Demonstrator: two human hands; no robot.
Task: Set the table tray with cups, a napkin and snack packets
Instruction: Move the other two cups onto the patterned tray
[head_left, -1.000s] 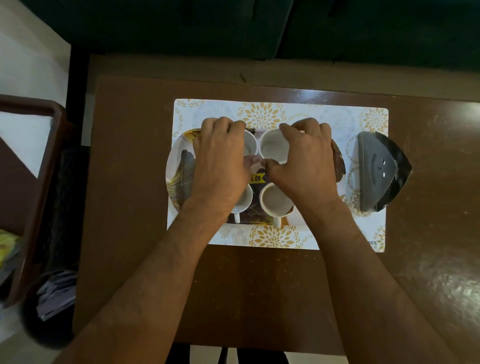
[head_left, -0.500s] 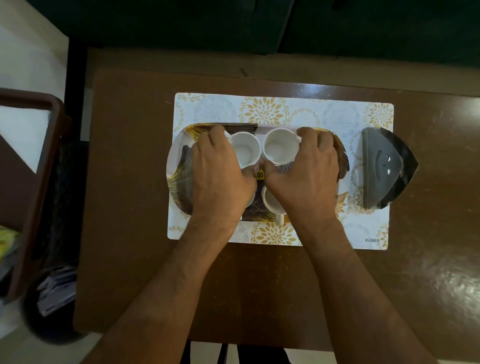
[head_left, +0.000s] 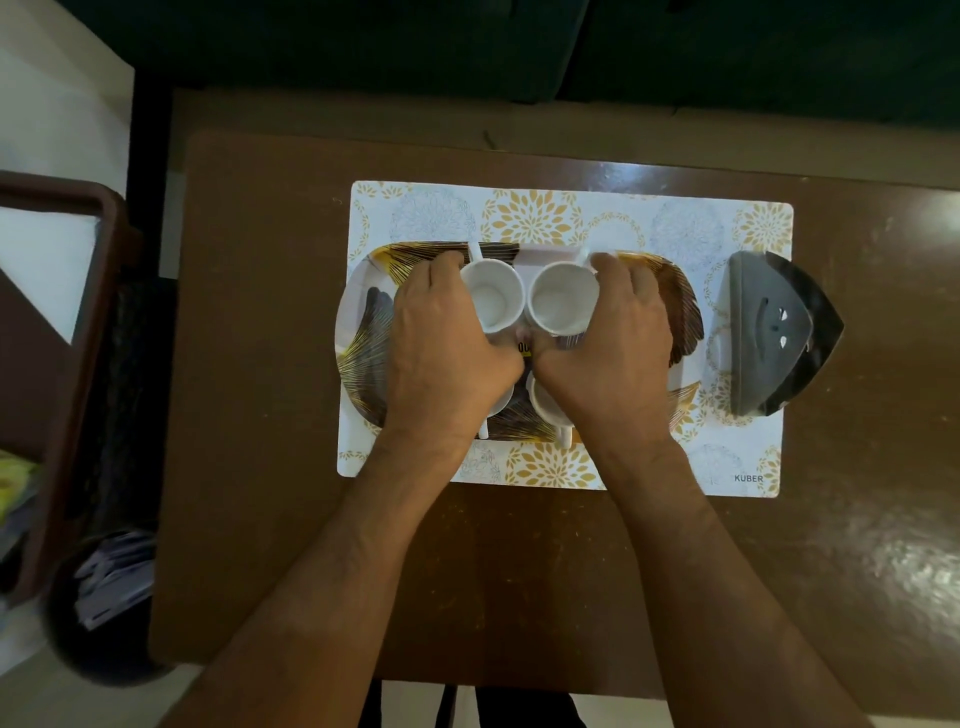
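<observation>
Both hands sit low over the tray (head_left: 363, 332), and from my seat they cover most of what matters. My left hand (head_left: 441, 353) curls round the left far cup (head_left: 491, 304), fingers wrapped along its outer side; my right hand (head_left: 608, 358) curls the same way round the right far cup (head_left: 561, 305). The two cups stand upright, mouths up, just beside each other, each with a handle pointing away from me. The thumbs meet near a yellow label (head_left: 523, 347) between the hands, mostly hidden and unreadable.

Two near cups are largely buried: I see only a rim sliver of the left one (head_left: 503, 402) under the left palm, and part of the right one (head_left: 545, 410) with its handle toward me. Whether the palms touch them I cannot tell.

The tray rests on a patterned mat (head_left: 530, 215) on the brown table (head_left: 519, 571). A dark napkin holder (head_left: 774, 332) stands at the mat's right end, beside the tray. At the left edge, a bin (head_left: 109, 587) with papers is dim and cut off.
</observation>
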